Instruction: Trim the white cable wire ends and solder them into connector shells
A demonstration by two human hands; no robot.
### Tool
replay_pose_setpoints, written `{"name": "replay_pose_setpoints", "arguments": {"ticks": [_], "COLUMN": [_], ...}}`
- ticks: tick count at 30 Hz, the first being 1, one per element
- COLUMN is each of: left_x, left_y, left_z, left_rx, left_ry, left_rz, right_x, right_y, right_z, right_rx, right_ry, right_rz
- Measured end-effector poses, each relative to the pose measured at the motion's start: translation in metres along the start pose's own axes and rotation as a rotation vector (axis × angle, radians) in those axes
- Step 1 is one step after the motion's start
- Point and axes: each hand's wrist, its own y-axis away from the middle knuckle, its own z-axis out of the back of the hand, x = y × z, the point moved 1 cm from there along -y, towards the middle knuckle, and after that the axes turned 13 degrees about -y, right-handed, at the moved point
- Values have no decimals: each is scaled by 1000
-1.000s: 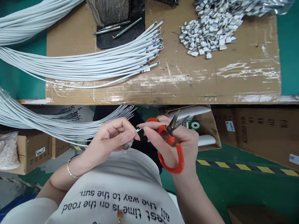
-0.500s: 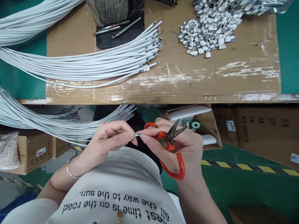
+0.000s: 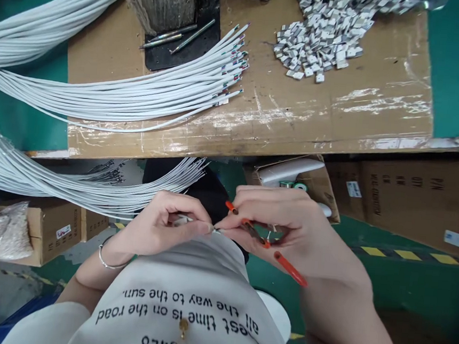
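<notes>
My left hand (image 3: 162,225) is closed in front of my shirt, pinching a white cable (image 3: 182,220) between thumb and forefinger. Part of that cable shows inside the curl of the fingers. Its small end reaches the fingertips of my right hand (image 3: 290,215), which pinch there too. Scissors with orange handles (image 3: 290,268) hang on the right hand's fingers, seen nearly edge-on, with the blades mostly hidden. At the fingertips, the cable's inner wires are too small to make out. More white cables (image 3: 184,179) lie just beyond the left hand.
On the cardboard-covered bench (image 3: 298,124) lie a bundle of white cables (image 3: 139,97) with coloured wire ends, a heap of small white-grey pieces (image 3: 321,46), metal pen-like tools (image 3: 193,35) and a block (image 3: 159,2). Cartons (image 3: 407,203) stand under the bench at right.
The right hand has rolled over, turning the scissors so their blades no longer stand out. Both hands' fingertips stay together at the cable end, slightly lower. The view has shifted a little.
</notes>
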Motion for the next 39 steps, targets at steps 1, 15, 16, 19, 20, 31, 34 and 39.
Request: {"name": "replay_pose_setpoints", "arguments": {"ticks": [1,15,16,19,20,31,34,39], "left_x": [-1,1,1,1,2,3,5,11], "left_y": [-1,-5,-5,-5,-5,0,0,-3], "left_z": [1,-6,-7,-9,-10,-13,-15,-23], "left_rx": [37,-288,-305,-332,-338,-411,-475,-583], "left_ry": [-36,-33,-42,-68,-77,-340,-440,-551], "left_rz": [-22,-67,-73,-89,-97,-205,-271,-400], "right_x": [-1,-28,-27,-24,-23,-15,-14,-14], "right_y": [-2,2,3,5,6,9,9,0], "right_z": [3,-11,-14,-21,-23,-24,-26,-39], "right_rx": [60,-372,-390,-415,-421,-426,-480,-626], "right_ry": [-3,-218,-197,-115,-89,37,37,-61], "right_rz": [-4,-100,-76,1,17,30,11,-72]}}
